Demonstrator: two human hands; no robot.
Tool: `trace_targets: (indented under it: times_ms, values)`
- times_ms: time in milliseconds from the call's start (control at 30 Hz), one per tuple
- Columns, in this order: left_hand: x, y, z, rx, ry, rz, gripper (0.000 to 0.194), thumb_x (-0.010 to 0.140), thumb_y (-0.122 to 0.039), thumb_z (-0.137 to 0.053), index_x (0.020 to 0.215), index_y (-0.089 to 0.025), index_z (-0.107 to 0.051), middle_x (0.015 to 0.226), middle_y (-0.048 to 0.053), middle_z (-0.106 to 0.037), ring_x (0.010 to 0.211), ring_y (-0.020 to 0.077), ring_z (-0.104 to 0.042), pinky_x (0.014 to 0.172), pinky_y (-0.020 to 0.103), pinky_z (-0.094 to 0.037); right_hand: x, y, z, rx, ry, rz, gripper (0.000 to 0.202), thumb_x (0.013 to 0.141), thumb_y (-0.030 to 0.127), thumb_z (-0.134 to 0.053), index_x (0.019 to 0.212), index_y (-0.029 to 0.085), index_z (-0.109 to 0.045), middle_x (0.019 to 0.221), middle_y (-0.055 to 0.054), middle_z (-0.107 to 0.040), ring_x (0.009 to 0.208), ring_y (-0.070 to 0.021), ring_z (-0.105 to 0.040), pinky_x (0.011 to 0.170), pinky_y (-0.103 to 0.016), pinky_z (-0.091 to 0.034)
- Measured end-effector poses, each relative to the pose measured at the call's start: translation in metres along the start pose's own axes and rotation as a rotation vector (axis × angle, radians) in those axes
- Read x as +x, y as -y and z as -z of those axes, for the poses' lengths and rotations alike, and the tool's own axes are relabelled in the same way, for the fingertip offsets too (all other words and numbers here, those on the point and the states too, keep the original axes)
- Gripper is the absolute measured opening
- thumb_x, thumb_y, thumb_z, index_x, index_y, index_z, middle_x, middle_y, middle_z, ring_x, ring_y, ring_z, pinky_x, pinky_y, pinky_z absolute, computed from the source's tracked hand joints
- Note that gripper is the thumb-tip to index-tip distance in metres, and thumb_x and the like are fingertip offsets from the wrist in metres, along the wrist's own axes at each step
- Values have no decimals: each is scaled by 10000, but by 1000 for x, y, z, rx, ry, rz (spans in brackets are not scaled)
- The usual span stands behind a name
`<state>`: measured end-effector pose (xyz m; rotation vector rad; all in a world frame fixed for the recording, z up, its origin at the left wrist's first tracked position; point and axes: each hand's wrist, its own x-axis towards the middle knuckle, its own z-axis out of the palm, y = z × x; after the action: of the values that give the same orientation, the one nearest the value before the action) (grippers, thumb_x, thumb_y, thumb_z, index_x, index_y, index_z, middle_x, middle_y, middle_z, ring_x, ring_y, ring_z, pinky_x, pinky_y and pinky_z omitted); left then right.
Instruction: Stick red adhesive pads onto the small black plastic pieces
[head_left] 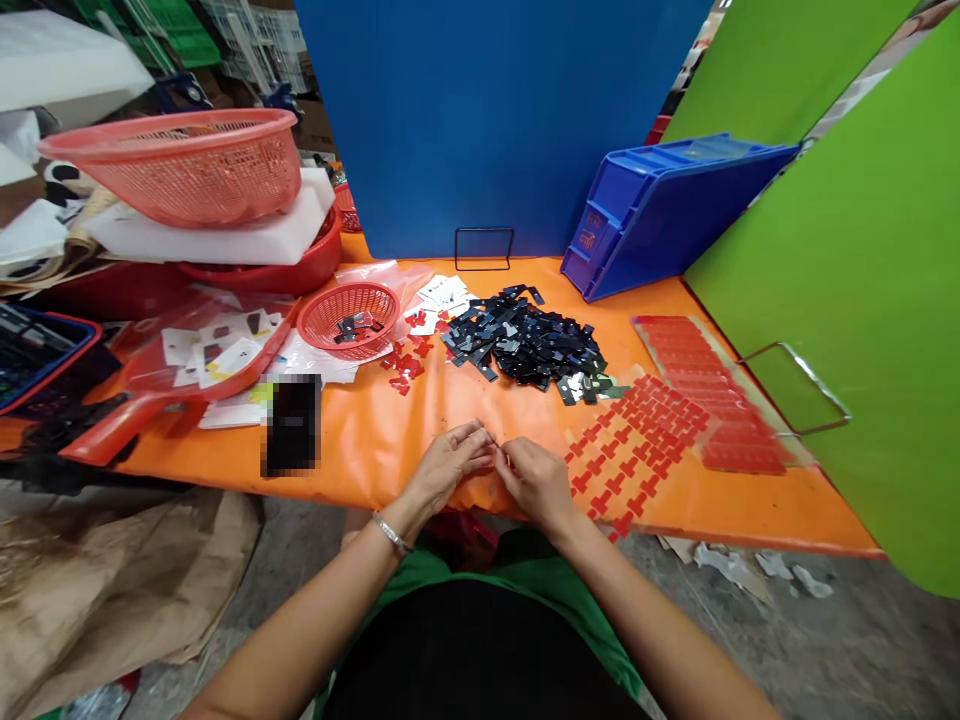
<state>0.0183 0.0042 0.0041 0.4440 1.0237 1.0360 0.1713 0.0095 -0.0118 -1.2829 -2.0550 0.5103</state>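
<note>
My left hand (451,462) and my right hand (537,482) meet at the front edge of the orange table (360,420). Their fingertips are pinched together around something small and dark, mostly hidden by the fingers. Just beyond them lies a heap of small black flat pieces (525,340), with some greyish ones at its near right side. To the right of my right hand, red T-shaped pieces (660,430) are laid out in rows on the table. Loose red pieces (407,362) lie left of the black heap.
A small red basket (349,290) holds a few dark pieces. Left are a red dustpan (142,400) with white scraps and a large red colander (187,170). A blue bin (660,215) stands back right, near a red strip sheet (712,400). Blue (487,120) and green panels (862,280) border the table.
</note>
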Motion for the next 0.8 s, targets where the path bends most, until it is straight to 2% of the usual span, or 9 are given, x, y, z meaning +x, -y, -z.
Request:
trace_targets:
  times_ms: [67,167,233,300,433,567,633,733,800]
  values:
    - [0,3,-3,-2,15,35,324,756,-203,-700,1050,-104,-605,943,104,-690,818,129,-653,773,224,-505,-7,6,-3,-76,58,79,234,881,245,-461,719,206,-627,676,-59,-616,648,-170,-562,618,-264,-400]
    - [0,3,-1,-3,7,62,253,766,-148,-669,1007,-94,-616,898,109,-698,784,131,-658,739,217,-509,-11,9,-2,-30,85,85,204,889,281,-485,825,203,-662,759,-75,-660,714,-192,-598,650,-279,-421]
    - [-1,2,2,-31,13,61,218,778,-143,-650,988,-100,-610,904,119,-698,806,154,-666,779,261,-519,-10,9,1,98,59,-6,202,883,318,-505,845,206,-669,790,-68,-675,711,-187,-604,655,-279,-434]
    - [-2,1,5,-72,27,54,185,779,-144,-647,955,-110,-600,936,124,-693,852,177,-667,834,307,-516,-8,8,3,270,30,-162,221,871,356,-520,815,206,-672,763,-48,-675,663,-173,-596,627,-272,-440]
    - [-5,5,3,-111,56,33,183,768,-174,-669,924,-114,-596,1003,131,-679,922,179,-646,883,299,-486,-3,13,-1,623,90,-433,264,816,424,-568,742,191,-665,651,-6,-632,556,-142,-546,533,-245,-418]
    - [-4,9,-1,-88,87,-4,273,736,-244,-704,958,-121,-604,1011,114,-675,935,167,-629,882,279,-463,-2,16,-8,760,102,-544,270,792,442,-582,699,190,-611,562,29,-548,445,-101,-440,435,-222,-355]
    - [-2,8,2,14,53,-86,296,707,-269,-727,939,-133,-603,953,83,-680,893,154,-629,863,274,-463,-2,11,-6,659,76,-465,242,819,404,-550,706,197,-602,583,18,-557,483,-116,-475,463,-230,-383]
    - [1,3,14,331,-9,-282,282,681,-279,-737,905,-164,-609,845,35,-667,827,158,-625,796,271,-478,-1,-1,5,270,62,-167,182,865,296,-499,782,202,-631,722,-36,-620,657,-164,-567,603,-266,-439]
    - [4,1,22,610,2,-401,237,699,-283,-717,904,-193,-640,847,38,-667,832,179,-616,801,292,-470,0,-9,11,13,108,20,184,890,239,-469,839,205,-643,791,-63,-631,751,-185,-582,665,-279,-442]
